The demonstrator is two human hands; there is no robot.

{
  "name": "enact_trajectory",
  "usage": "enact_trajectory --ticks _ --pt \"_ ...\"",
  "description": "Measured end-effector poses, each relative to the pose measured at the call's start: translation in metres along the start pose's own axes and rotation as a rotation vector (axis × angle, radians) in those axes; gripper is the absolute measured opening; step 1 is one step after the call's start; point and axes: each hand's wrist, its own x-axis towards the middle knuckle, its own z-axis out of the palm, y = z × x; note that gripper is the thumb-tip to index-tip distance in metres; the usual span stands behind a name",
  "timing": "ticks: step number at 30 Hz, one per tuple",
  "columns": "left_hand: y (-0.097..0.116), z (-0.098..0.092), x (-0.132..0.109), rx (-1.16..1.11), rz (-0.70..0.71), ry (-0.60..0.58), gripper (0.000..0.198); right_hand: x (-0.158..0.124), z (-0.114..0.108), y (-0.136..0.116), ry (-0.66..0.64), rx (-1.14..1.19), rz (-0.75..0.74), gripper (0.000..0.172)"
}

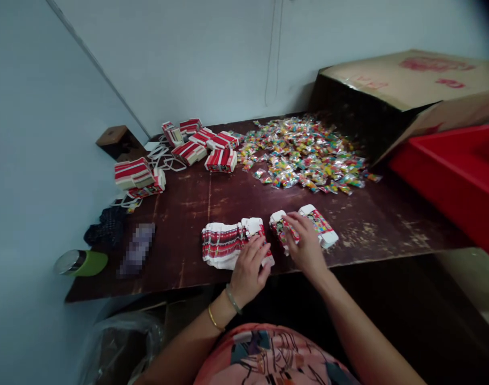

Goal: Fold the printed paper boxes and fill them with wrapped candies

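A fanned row of flat red-and-white cartons (222, 243) lies near the front edge of the table. My left hand (248, 267) rests over the right end of this row, its fingers stretched across the last carton and its thumb apart. Just right of it, my right hand (306, 248) is over a small printed carton (279, 224), fingers spread and partly hiding it. Whether the fingertips press on that carton, I cannot tell. Beside my right hand lies another colourful carton (319, 224) with white end flaps.
A wide heap of small candy packets (308, 155) covers the back right. Bundled cartons (134, 174) with white straps lie back left. A green-lidded cup (88, 263), dark cloth (106, 227) and blurred object (137, 248) sit left. A cardboard box (409, 80) and red bin (449, 160) stand right.
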Motion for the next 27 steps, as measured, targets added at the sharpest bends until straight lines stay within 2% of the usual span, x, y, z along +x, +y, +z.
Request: enact_trajectory --ticks 2,4,5,7,9,12,15,19,21,23,25,27 --pt "0.013 0.019 0.012 -0.235 -0.087 -0.022 0.054 0.013 -0.029 0.029 0.061 -0.15 0.103 0.035" --pt "0.025 0.038 0.021 -0.518 -0.284 0.018 0.068 0.022 -0.048 0.051 0.049 -0.217 0.219 0.036" --pt "0.029 0.045 0.026 -0.672 -0.406 0.045 0.073 0.024 -0.052 0.057 0.001 -0.202 0.265 0.036" --pt "0.036 0.056 0.034 -0.979 -0.638 0.094 0.078 0.026 -0.048 0.057 -0.167 -0.144 0.309 0.038" --pt "0.04 0.059 0.042 -1.227 -0.809 0.15 0.077 0.026 -0.033 0.046 -0.333 -0.163 0.323 0.041" --pt "0.041 0.054 0.053 -1.476 -0.896 0.19 0.059 0.025 -0.007 0.029 -0.436 -0.308 0.352 0.053" --pt "0.041 0.049 0.057 -1.577 -0.872 0.147 0.033 0.023 0.008 0.021 -0.478 -0.351 0.402 0.059" --pt "0.047 0.05 0.054 -1.591 -0.864 0.201 0.026 0.019 0.003 0.019 -0.47 -0.198 0.424 0.054" --pt "0.052 0.054 0.053 -1.61 -0.838 0.219 0.029 0.021 -0.01 0.027 -0.435 -0.061 0.418 0.052" --pt "0.056 0.059 0.057 -1.616 -0.843 0.194 0.033 0.029 -0.031 0.046 -0.338 0.076 0.434 0.047" --pt "0.057 0.066 0.066 -1.59 -0.914 0.138 0.037 0.041 -0.057 0.076 -0.19 0.232 0.509 0.044" --pt "0.057 0.074 0.08 -1.528 -1.012 0.065 0.035 0.052 -0.079 0.107 -0.128 0.406 0.632 0.044"
